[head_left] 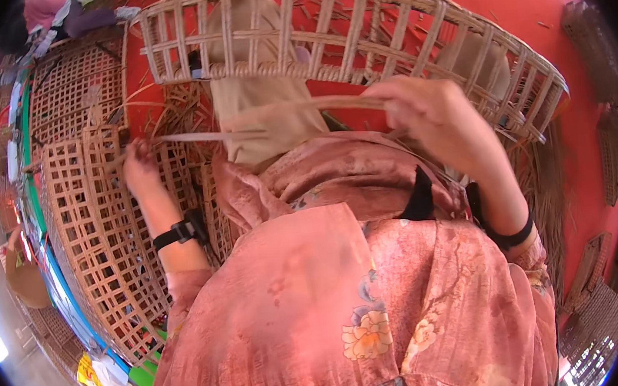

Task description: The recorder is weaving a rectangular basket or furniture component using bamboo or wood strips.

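Bamboo strip (pixel 293 109) runs between my hands: right hand (pixel 432 118) pinches one end, left hand (pixel 139 165) grips the other beside the basket (pixel 353 32). I judge I'm readying it; next, threading needs aim.

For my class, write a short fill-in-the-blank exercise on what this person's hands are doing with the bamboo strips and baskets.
1. The right hand and the left hand hold a thin bamboo ____ between them.
2. The open-weave basket lies on a floor coloured ____.
3. Each wrist wears a ____ strap.
4. The stacked woven panels lie on the person's ____ side.

Missing words: strip; red; black; left
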`<action>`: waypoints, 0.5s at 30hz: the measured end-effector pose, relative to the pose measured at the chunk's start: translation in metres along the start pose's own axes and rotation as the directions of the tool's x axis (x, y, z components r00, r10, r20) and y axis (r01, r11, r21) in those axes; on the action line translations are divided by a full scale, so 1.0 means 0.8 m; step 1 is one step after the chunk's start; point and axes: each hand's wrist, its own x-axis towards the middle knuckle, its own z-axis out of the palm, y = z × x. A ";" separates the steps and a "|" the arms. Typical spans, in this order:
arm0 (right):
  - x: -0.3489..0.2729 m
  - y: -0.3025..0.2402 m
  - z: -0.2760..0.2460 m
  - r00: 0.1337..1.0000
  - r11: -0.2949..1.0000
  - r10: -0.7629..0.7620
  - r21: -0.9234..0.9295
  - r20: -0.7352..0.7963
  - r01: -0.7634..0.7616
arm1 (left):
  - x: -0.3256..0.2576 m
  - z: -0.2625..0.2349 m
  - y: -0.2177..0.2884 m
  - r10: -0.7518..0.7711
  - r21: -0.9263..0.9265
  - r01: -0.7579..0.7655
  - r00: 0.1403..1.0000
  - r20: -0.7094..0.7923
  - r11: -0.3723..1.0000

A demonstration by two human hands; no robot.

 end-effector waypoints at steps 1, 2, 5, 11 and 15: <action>-0.006 0.002 -0.018 0.993 0.985 0.113 0.132 -0.021 -0.109 | 0.005 -0.009 0.005 0.026 0.008 -0.025 0.995 -0.095 1.000; -0.013 0.017 -0.031 0.992 0.990 0.092 0.112 -0.090 -0.081 | -0.001 -0.011 0.017 0.016 0.193 0.003 0.996 -0.092 0.981; -0.027 0.023 -0.070 0.923 0.900 0.377 0.206 0.080 -0.385 | -0.070 0.057 0.090 0.013 0.906 0.096 0.994 -0.112 0.413; -0.042 0.008 -0.064 0.950 0.898 0.291 0.311 0.113 -0.312 | -0.291 0.243 0.145 0.617 0.306 -0.947 0.296 0.729 0.094; -0.043 0.004 -0.058 0.996 0.950 0.086 0.300 0.005 -0.083 | -0.389 0.311 0.140 0.210 -0.067 -0.942 0.004 0.978 0.330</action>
